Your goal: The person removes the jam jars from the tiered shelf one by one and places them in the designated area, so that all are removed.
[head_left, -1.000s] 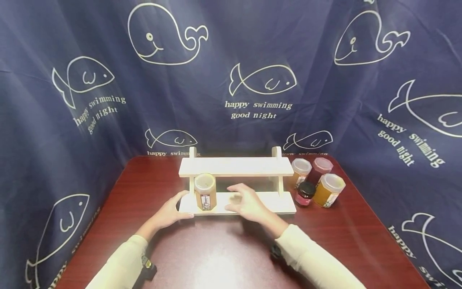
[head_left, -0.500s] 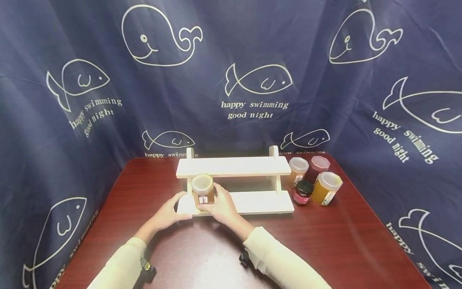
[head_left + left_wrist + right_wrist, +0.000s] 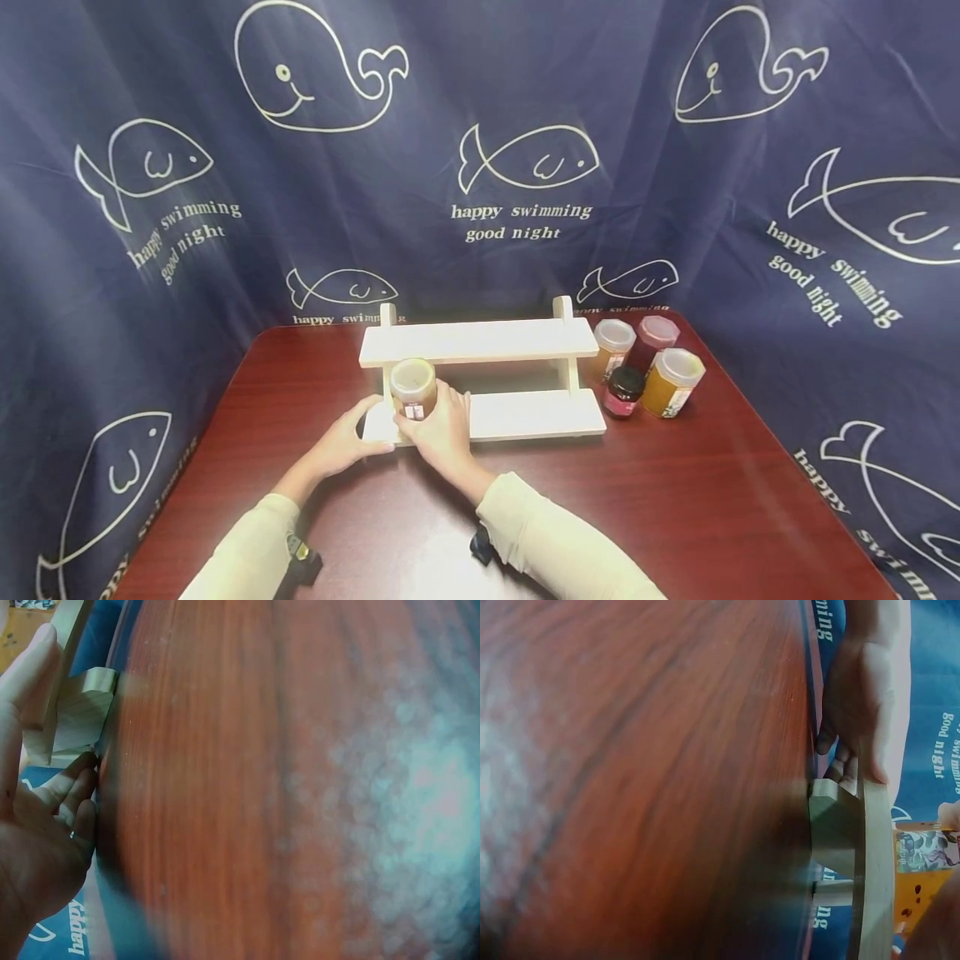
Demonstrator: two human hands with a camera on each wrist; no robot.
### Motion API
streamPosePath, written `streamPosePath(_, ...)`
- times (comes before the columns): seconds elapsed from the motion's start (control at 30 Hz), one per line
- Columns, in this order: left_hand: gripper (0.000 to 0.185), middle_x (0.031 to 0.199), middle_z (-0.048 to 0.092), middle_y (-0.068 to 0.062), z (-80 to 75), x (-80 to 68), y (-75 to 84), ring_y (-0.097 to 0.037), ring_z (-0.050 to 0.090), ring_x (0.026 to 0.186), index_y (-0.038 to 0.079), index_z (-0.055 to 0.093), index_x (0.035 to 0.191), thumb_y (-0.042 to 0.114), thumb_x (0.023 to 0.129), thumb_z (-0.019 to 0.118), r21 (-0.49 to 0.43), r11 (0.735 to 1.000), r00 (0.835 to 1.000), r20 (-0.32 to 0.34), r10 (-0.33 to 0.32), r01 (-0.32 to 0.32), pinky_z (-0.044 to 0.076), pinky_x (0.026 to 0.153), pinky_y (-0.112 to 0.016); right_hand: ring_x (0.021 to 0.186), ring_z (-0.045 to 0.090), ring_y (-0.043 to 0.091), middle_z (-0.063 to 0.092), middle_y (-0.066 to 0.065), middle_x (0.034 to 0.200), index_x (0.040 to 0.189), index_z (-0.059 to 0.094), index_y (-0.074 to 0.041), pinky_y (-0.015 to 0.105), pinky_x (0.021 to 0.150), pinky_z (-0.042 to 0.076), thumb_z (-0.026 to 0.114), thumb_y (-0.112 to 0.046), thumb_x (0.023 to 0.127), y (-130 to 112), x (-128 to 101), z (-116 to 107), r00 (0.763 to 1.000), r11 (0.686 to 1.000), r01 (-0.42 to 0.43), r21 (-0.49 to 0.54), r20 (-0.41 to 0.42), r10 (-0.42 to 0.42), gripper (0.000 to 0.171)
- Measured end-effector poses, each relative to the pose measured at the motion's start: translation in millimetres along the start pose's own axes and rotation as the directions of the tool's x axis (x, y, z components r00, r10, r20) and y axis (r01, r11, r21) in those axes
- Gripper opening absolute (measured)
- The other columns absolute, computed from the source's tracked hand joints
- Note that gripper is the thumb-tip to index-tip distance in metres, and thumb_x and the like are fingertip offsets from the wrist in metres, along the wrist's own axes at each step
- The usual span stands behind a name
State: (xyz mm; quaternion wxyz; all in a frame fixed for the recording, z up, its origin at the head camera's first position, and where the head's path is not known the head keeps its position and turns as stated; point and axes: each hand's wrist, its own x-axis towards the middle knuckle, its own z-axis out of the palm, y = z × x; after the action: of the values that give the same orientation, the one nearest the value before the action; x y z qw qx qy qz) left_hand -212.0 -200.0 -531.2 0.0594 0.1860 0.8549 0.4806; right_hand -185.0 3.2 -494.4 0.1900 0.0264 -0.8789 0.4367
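In the head view, a white wooden two-tier shelf (image 3: 480, 340) stands on the table. An amber jar with a translucent lid (image 3: 412, 377) is upright at the left part of its lower board. My right hand (image 3: 446, 433) grips this jar from the front right, thumb across the front; its other fingers are partly hidden behind. My left hand (image 3: 343, 440) holds the lower board's left end, thumb along the front edge. The right wrist view shows the jar's floral label (image 3: 922, 851) above the board and the left thumb lying against the wood.
Right of the shelf stand several jars: a paler amber one (image 3: 613, 337), a dark red one (image 3: 656, 337), a golden one (image 3: 675, 383) and a small black-lidded one (image 3: 624, 392). A navy curtain (image 3: 525, 275) hangs behind the red-brown table (image 3: 675, 500).
My right hand has moved left from over the middle of the lower board and taken hold of the amber jar. The left hand keeps its place on the shelf; the view has shifted slightly.
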Motion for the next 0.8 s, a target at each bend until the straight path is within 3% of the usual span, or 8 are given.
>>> streamPosePath(0.13, 0.083, 0.114, 0.061, -0.015, 0.4, 2.0, -3.8, -0.023, 0.059, 0.075, 0.018, 0.046, 0.145, 0.030, 0.076, 0.090, 0.002, 1.000, 1.000, 0.000, 0.017, -0.017, 0.055, 0.047, -0.038, 0.117, 0.060, 0.031, 0.067, 0.011, 0.113, 0.125, 0.059, -0.003, 0.058, 0.119, 0.021, 0.091, -0.035, 0.068, 1.2, 2.0, -0.8, 1.000, 1.000, 0.000, 0.025, 0.000, 0.000, 0.073)
streamPosePath(0.27, 0.081, 0.112, 0.061, -0.015, 1.0, 2.3, -2.0, -0.023, 0.059, 0.074, 0.018, 0.046, 0.145, 0.028, 0.076, 0.090, -0.003, 0.999, 0.999, -0.002, 0.033, -0.033, 0.055, 0.046, -0.039, 0.112, 0.061, 0.030, 0.068, 0.010, 0.111, 0.125, 0.061, -0.004, 0.055, 0.114, 0.030, 0.091, -0.035, 0.067, 1.3, 1.4, -6.3, 1.000, 0.999, 0.001, 0.039, -0.006, -0.001, 0.072)
streamPosePath(0.57, 0.088, 0.125, 0.058, -0.018, -1.8, 4.5, -2.7, -0.021, 0.060, 0.071, 0.011, 0.044, 0.147, 0.031, 0.075, 0.090, 0.029, 1.000, 1.000, -0.009, -0.007, 0.007, 0.056, 0.050, -0.036, 0.114, 0.062, 0.029, 0.069, 0.010, 0.111, 0.122, 0.062, -0.005, 0.063, 0.119, 0.017, 0.090, -0.035, 0.067, -2.5, 6.5, -42.0, 0.991, 0.990, 0.133, 0.038, -0.022, -0.132, 0.069)
streamPosePath(0.8, 0.087, 0.129, 0.058, -0.016, -0.6, 3.2, -3.6, -0.023, 0.060, 0.083, 0.014, 0.045, 0.147, 0.033, 0.075, 0.090, 0.046, 0.999, 1.000, -0.010, -0.012, 0.013, 0.056, 0.058, -0.036, 0.110, 0.064, 0.029, 0.071, 0.009, 0.107, 0.116, 0.065, -0.005, 0.059, 0.121, 0.013, 0.091, -0.032, 0.065, 3.2, 12.3, -80.2, 0.992, 0.990, 0.127, 0.067, -0.018, -0.126, 0.064)
